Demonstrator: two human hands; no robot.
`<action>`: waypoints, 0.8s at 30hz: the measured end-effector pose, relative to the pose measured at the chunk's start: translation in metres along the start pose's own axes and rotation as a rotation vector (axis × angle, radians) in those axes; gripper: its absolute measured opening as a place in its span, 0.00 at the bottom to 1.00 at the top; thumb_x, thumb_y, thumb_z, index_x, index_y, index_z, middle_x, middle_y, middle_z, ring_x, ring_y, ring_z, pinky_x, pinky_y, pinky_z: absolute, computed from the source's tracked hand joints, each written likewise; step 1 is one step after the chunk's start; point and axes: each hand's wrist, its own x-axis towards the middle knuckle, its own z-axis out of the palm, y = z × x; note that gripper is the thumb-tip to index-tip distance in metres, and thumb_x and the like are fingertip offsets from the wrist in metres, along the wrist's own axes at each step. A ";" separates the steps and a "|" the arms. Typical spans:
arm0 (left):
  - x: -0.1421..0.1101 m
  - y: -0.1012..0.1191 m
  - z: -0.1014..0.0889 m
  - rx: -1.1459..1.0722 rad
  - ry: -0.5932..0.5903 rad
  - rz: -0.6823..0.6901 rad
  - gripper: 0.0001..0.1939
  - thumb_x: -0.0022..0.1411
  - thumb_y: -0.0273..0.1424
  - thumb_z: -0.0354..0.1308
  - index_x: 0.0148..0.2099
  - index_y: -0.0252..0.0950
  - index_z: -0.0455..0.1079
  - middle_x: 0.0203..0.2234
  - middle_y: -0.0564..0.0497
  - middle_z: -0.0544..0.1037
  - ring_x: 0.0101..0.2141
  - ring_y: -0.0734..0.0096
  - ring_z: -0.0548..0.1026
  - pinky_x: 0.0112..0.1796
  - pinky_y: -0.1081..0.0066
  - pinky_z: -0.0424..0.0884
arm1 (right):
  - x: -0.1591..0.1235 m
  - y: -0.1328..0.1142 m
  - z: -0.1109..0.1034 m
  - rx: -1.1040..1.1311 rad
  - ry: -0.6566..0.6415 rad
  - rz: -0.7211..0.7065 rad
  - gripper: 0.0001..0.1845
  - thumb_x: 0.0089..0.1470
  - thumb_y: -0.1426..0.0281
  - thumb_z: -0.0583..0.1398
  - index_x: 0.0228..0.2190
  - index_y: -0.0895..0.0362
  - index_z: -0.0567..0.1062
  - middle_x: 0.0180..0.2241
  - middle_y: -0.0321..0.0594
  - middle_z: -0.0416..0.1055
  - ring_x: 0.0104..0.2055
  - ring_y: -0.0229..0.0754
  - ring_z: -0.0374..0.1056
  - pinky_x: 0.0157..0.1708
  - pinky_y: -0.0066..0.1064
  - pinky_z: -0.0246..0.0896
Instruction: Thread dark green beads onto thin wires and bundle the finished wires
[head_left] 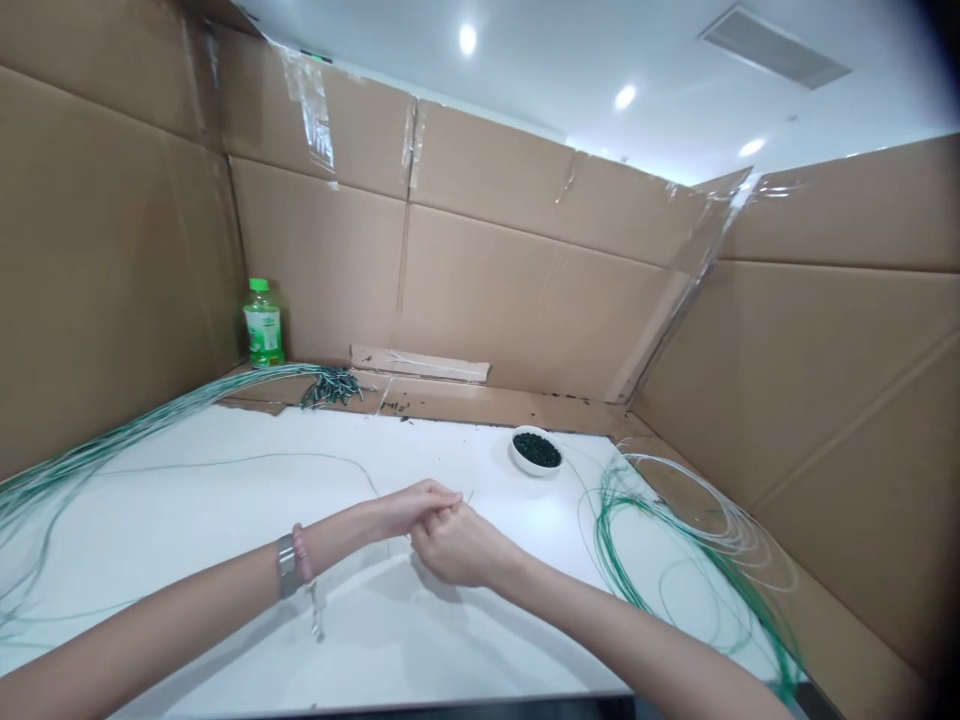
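Observation:
My left hand [417, 506] and my right hand [463, 545] meet over the white table, their fingers closed and touching. A thin green line [300, 455] curves across from the left and reaches my left hand. Its short tip pokes up between the two hands, pinched by the fingers of both. Exactly how the fingertips grip it is hidden. Beyond my right hand stands a white bowl [513, 452] of small dark green pieces [537, 449]. To the right lies a loose coil of green line [619, 540].
A bundle of green strands [187, 395] runs along the left side, ending in dark tips [330, 387]. A green-capped bottle [263, 325] stands in the back left corner. Cardboard walls [525, 280] enclose the table [480, 650]. A whitish coil [739, 530] lies at right.

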 end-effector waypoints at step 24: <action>0.023 -0.041 -0.010 -0.306 0.303 0.067 0.20 0.42 0.42 0.70 0.26 0.30 0.70 0.12 0.55 0.68 0.14 0.81 0.62 0.22 0.76 0.62 | -0.066 0.192 0.024 0.243 -0.198 0.822 0.16 0.61 0.64 0.59 0.47 0.60 0.71 0.46 0.43 0.70 0.44 0.41 0.70 0.43 0.38 0.71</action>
